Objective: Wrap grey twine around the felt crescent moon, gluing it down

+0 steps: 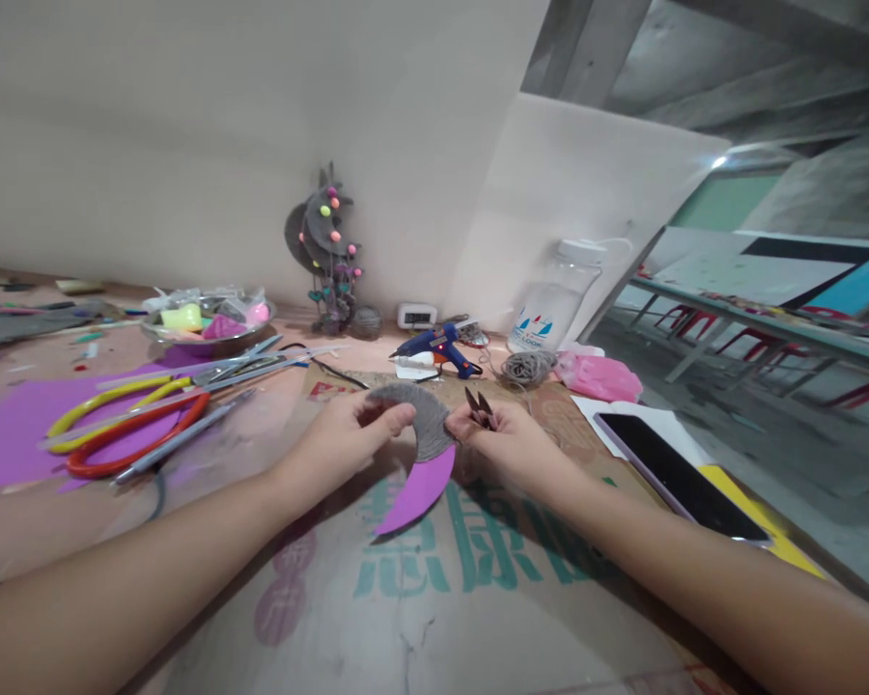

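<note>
A purple crescent (pixel 421 490), its upper part wrapped in grey yarn (pixel 427 425), is held above the cardboard. My left hand (pixel 366 430) is closed on the crescent's upper left tip, thumb on top. At the crescent's right edge is my right hand (pixel 503 439), its fingers pinched close to the wrapped part. Small dark thread snips (pixel 481 409) stick up out of that hand with their two points apart. Whether the right fingertips also pinch the yarn cannot be made out. A ball of grey yarn (pixel 527 368) lies beyond my right hand.
Behind the hands lies a blue glue gun (pixel 438 347). Red and yellow-handled scissors (pixel 141 439) rest on purple sheets (pixel 14 430) at left, near a metal bowl (pixel 166 338). A moon ornament (pixel 325 251), water bottle (pixel 550 304) and phone (pixel 677 473) are around the cardboard (pixel 319 598).
</note>
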Demonstrator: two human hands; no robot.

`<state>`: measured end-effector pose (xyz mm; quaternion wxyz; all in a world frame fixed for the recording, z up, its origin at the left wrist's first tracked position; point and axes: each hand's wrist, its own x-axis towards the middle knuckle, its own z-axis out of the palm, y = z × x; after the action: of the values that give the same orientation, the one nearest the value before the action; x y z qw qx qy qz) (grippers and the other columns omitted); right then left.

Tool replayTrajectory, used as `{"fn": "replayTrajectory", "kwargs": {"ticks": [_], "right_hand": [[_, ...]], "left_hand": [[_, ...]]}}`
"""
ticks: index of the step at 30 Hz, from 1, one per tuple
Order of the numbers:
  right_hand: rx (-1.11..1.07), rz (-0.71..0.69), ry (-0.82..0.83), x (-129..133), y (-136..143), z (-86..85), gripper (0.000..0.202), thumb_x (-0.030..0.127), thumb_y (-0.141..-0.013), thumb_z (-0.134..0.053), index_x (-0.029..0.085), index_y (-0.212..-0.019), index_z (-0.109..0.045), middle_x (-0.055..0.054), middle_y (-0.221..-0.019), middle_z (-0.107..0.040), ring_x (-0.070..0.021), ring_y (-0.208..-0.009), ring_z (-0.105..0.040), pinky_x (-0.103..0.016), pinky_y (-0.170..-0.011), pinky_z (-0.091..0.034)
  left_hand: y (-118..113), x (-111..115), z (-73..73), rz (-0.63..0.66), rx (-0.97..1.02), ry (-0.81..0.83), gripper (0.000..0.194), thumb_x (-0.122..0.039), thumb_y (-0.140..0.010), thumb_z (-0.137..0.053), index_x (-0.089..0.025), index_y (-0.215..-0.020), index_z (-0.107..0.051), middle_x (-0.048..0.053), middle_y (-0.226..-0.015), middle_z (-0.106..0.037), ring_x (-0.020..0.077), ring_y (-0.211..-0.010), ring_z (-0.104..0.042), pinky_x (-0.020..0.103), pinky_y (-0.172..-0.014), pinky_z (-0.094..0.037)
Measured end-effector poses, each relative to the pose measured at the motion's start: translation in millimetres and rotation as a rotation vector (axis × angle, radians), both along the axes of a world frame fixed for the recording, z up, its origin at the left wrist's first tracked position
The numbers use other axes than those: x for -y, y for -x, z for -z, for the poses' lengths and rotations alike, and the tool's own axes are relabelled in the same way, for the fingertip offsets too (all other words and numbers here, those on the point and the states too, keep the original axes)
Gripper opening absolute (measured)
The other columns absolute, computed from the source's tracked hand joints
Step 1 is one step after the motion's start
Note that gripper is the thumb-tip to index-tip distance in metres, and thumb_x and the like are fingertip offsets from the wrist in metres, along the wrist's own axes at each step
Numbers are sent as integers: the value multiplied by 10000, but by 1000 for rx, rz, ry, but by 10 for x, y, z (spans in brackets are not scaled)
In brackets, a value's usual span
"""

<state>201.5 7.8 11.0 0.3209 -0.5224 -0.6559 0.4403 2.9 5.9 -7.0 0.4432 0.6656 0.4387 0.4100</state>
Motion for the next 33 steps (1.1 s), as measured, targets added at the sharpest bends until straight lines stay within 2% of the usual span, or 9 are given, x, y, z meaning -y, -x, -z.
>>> {"fn": "replayTrajectory", "kwargs": {"ticks": [5,8,10,12,14,18,24,28,33], "right_hand": [[-67,-46,57,5,-3,27,295,456,-755,-596,165,-733,-551,33,-546,-535,-97,-458,-475,-228,-456,-341],[-102,-30,89,0,-17,52,338,498,-747,-603,178,-710,-499,72,-465,-440,-70,-381,-374,-212,-396,-239],[-148,-43,91,3,-25,70,384,531,-727,-623,178,-690,-476,89,-452,-374,-51,-376,-299,-210,-392,-182],[-213,-124,125,15,-26,87,415,553,-724,-627,171,-687,-469,99,-464,-322,-39,-396,-234,-210,-403,-145],[-292,-225,202,35,-20,98,426,553,-735,-626,175,-672,-440,108,-476,-269,-34,-414,-175,-210,-410,-114],[-410,-295,348,63,-5,100,445,501,-744,-652,200,-640,-340,122,-472,-206,-34,-414,-109,-211,-410,-68],[-401,-299,364,49,-6,113,443,486,-754,-646,203,-632,-327,121,-464,-211,-40,-411,-113,-209,-402,-77],[-270,-246,245,36,5,126,366,491,-766,-617,179,-690,-440,80,-522,-355,-39,-415,-242,-199,-397,-154],[-22,-111,-279,-16,-86,80,328,459,-882,-450,185,-1059,-492,29,-724,-471,-84,-570,-420,-219,-529,-365]], "left_hand": [[-7,30,-26,69,-84,12,316,-434,-807,-544,-160,-662,-600,0,-581,-604,130,-531,-522,233,-495,-378],[-15,5,-1,79,-46,-69,255,-364,-828,-527,-156,-706,-612,20,-689,-642,146,-651,-574,241,-598,-431],[-15,-26,30,45,16,-99,199,-321,-822,-545,-152,-886,-627,43,-821,-663,160,-747,-597,256,-672,-453],[-6,-52,59,17,100,-119,385,-303,-815,-570,-174,-1176,-529,62,-962,-646,161,-797,-599,264,-694,-460],[8,-62,73,16,149,-184,551,-316,-822,-577,-224,-1331,-385,76,-1094,-598,164,-877,-591,267,-730,-460],[18,-10,34,5,78,-309,392,-366,-858,-536,-237,-1225,-492,81,-1245,-524,195,-1086,-518,287,-861,-425],[-10,100,-128,122,56,-335,307,-398,-863,-514,-231,-1115,-571,66,-1175,-568,185,-997,-547,270,-792,-444],[-32,83,-162,65,137,-207,233,-414,-829,-551,-184,-848,-581,9,-806,-586,138,-741,-550,240,-651,-435],[-90,73,-113,103,260,156,285,-452,-782,-589,-181,-718,-525,-65,-530,-424,75,-457,-374,201,-446,-323]]}}
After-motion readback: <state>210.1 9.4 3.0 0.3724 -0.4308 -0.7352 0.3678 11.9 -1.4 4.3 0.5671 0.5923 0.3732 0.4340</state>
